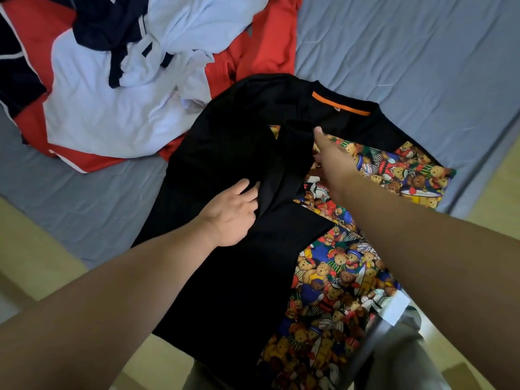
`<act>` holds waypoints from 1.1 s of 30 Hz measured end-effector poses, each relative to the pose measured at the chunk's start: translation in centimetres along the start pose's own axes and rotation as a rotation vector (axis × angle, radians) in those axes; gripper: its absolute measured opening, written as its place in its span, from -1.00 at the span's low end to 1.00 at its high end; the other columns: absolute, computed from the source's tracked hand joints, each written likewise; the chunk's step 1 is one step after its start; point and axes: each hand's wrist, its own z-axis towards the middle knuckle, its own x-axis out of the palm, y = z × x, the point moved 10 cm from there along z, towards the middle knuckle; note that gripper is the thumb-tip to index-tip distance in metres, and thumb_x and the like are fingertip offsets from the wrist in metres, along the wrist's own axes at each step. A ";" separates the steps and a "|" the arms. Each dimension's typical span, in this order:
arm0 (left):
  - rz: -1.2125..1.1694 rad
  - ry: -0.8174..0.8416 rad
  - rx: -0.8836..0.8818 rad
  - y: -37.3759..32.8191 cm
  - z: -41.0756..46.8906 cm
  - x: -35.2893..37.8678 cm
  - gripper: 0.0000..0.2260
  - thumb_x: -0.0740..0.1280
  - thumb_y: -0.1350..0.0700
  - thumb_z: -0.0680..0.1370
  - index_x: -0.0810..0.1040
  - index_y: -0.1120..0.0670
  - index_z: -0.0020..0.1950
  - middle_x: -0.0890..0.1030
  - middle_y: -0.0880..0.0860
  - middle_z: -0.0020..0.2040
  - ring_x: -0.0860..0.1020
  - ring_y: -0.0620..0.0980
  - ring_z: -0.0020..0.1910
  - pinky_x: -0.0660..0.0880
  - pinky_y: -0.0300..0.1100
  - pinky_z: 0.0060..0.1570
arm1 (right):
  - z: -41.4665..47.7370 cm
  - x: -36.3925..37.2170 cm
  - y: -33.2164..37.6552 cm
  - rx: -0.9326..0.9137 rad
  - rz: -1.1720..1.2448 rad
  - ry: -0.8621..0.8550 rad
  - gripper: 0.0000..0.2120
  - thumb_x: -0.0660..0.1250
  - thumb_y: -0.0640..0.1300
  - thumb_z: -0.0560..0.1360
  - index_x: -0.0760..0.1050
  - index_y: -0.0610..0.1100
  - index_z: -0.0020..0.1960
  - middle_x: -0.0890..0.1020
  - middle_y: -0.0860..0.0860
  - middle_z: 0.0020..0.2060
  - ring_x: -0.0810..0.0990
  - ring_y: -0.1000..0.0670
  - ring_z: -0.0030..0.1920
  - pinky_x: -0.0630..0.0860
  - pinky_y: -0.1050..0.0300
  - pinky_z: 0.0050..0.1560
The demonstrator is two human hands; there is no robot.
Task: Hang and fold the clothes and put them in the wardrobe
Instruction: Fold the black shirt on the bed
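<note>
Shirt (239,277): black with a bear-print panel, spread at the centre of the frame on the grey bed (408,52); the collar's orange strip (340,104) points to the upper right and the hem hangs past the mattress edge at the bottom.
Left hand (233,212): centre of the frame, fingers curled into a black fold and holding it.
Right hand (332,161): stretched toward the collar, one fingertip on the black cloth; whether the other fingers grip or lie flat cannot be told.
Step in hand: probably folding the black side over the print.
Doing it well: keep the fold line straight from collar to hem and smooth the bunched cloth before pressing.
Edges: the overhanging hem could drag the shirt downward.
Open room: bare sheet at the upper right; the pile of clothes (112,94) crowds the upper left.
</note>
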 end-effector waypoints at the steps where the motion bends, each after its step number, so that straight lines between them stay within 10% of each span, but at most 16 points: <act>1: 0.052 0.021 0.029 -0.4 0.2 0.1 -0.64 0.15 -0.06 0.62 0.67 0.05 0.17 0.59 0.07 0.30 0.23 0.23 0.51 -0.03 0.21 0.46 | -0.2 0.0 -0.4 0.030 0.012 0.012 -0.43 0.21 0.40 0.53 0.48 0.09 0.39 0.58 0.06 0.26 0.55 -0.06 0.22 0.49 0.03 -0.08; 6: 0.142 0.097 0.133 -1.8 1.0 0.6 -0.63 0.17 -0.04 0.62 0.60 0.10 0.29 0.51 0.12 0.40 0.18 0.29 0.53 -0.02 0.26 0.50 | -0.9 -0.6 -3.5 0.184 0.221 0.092 -0.41 0.17 0.48 0.49 0.61 -0.03 -0.06 0.74 0.07 -0.14 0.69 -0.01 -0.11 0.53 0.05 -0.20; 17: -0.281 0.039 0.137 -2.7 0.7 -1.0 -0.69 0.34 0.15 0.50 0.59 0.05 0.25 0.32 0.14 0.50 0.53 0.06 0.15 0.44 -0.03 0.26 | -5.1 -2.9 -14.5 0.565 0.047 0.404 -0.35 0.57 0.23 0.31 0.56 -0.14 0.23 0.68 -0.18 0.15 0.69 -0.22 0.07 0.65 -0.13 -0.07; 29: -0.597 -0.007 -0.178 -0.6 3.2 -2.7 -0.51 0.41 0.28 0.44 0.41 0.08 0.35 0.39 0.05 0.33 0.54 0.02 -0.17 0.48 -0.10 -0.17 | -6.0 -6.5 -18.5 0.414 -0.400 0.214 -0.62 0.51 -0.13 0.47 0.53 -0.08 0.25 0.63 -0.09 0.08 0.58 -0.05 -0.03 0.60 -0.02 0.04; 33: -0.629 -0.094 -0.243 -0.3 5.4 -5.1 -0.49 0.39 0.27 0.47 0.37 0.08 0.39 0.24 0.06 0.50 0.56 0.02 -0.15 0.58 -0.03 -0.21 | -7.3 -5.4 -19.8 0.444 -0.388 0.295 -0.36 0.53 -0.19 0.41 0.40 0.04 0.43 0.53 -0.02 0.19 0.51 -0.08 0.13 0.54 0.06 -0.13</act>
